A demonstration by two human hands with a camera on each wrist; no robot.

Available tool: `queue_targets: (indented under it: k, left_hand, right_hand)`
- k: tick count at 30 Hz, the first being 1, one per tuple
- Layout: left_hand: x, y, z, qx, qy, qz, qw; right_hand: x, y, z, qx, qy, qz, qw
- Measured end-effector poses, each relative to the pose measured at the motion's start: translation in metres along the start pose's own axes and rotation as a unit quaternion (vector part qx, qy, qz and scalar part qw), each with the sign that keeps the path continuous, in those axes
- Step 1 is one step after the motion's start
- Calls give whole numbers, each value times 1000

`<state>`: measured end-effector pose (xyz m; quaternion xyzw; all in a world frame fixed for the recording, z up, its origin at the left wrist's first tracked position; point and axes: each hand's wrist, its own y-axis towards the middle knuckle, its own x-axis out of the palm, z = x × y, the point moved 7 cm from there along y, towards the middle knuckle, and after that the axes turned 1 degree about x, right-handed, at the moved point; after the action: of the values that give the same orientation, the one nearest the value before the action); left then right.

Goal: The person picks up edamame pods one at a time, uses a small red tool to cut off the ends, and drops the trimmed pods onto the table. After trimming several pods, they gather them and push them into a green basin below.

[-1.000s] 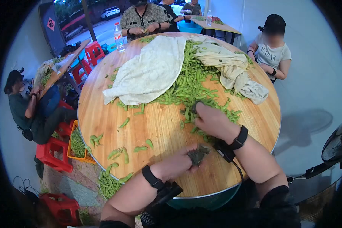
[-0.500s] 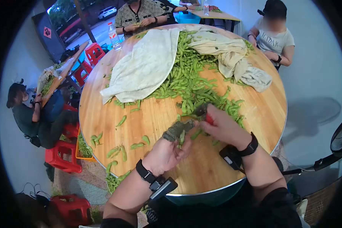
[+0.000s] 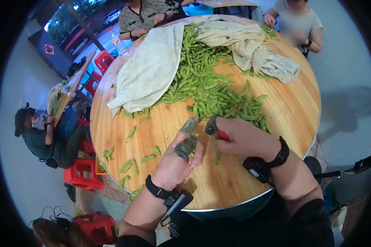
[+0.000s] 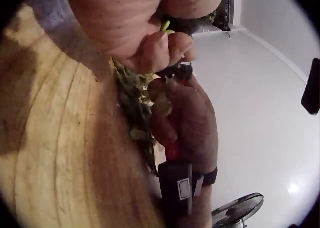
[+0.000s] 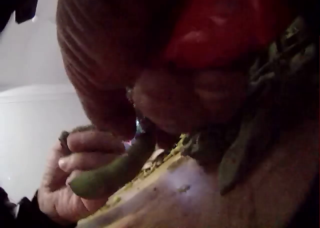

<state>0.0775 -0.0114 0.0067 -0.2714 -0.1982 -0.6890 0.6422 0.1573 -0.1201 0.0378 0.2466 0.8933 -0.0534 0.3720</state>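
In the head view my left hand [image 3: 175,164] is turned palm up at the table's middle, dark green wrapping on its thumb and a finger. Its curled fingers hold a green soybean pod [image 4: 165,26], mostly hidden in the left wrist view. Just to the right, my right hand [image 3: 247,140] bends over the near edge of the pod heap [image 3: 222,99]. It grips a glossy red thing [image 5: 220,28] in the palm; I cannot tell its kind. One curved pod [image 5: 107,180] shows below the right fingers, overlapping the left hand in the right wrist view.
A white cloth [image 3: 148,70] and a beige cloth [image 3: 249,45] partly cover the heap. Loose pods [image 3: 130,165] lie on the left of the round wooden table [image 3: 152,197]. A water bottle [image 3: 118,44] stands at the far left. People sit around; red stools [image 3: 83,175] stand on the left.
My left hand has turned palm up, rising from the table's near edge to beside the right hand. The right hand has drawn back slightly from the heap. The view has tilted down.
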Motion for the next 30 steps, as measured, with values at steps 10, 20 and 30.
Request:
queue_targets:
  k: [10,20,30]
  left_hand:
    - [14,-1,-5,22,190,-41,981]
    - [-6,-3,-16,-48,204,83,974]
    - [75,-96,-14,-28,365,-328,871]
  right_hand:
    - [12,4,-6,4,192,66,979]
    - [19,4,-20,-27,278,88,956]
    - [0,-9,-20,-60,-120,112,985]
